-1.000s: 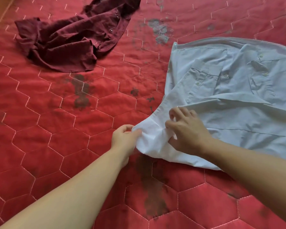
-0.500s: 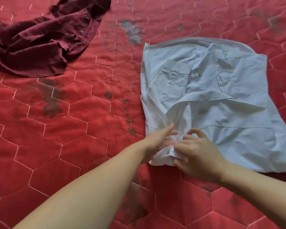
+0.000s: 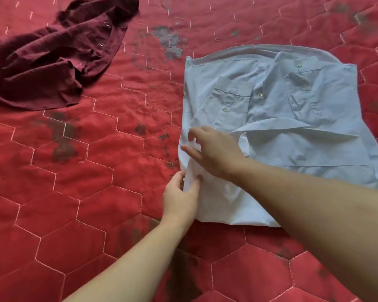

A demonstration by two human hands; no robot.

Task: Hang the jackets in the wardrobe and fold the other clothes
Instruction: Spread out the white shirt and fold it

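Note:
A pale blue button shirt [image 3: 292, 118] lies partly folded on the red quilt, sleeves laid across its body. My left hand [image 3: 180, 197] pinches the shirt's left edge near its lower corner between thumb and fingers. Just above it, my right hand [image 3: 214, 151] rests on the same left edge with its fingers spread and nearly straight. A crumpled maroon shirt [image 3: 50, 62] with snap buttons lies apart at the far left.
The red quilted cover [image 3: 74, 203] with hexagon stitching and dark faded patches fills the whole view. No wardrobe or hanger is in sight.
The shirt's left flap has been folded inward and now lies flat. My right hand slid up along the left edge; my left hand moved back to the lower edge.

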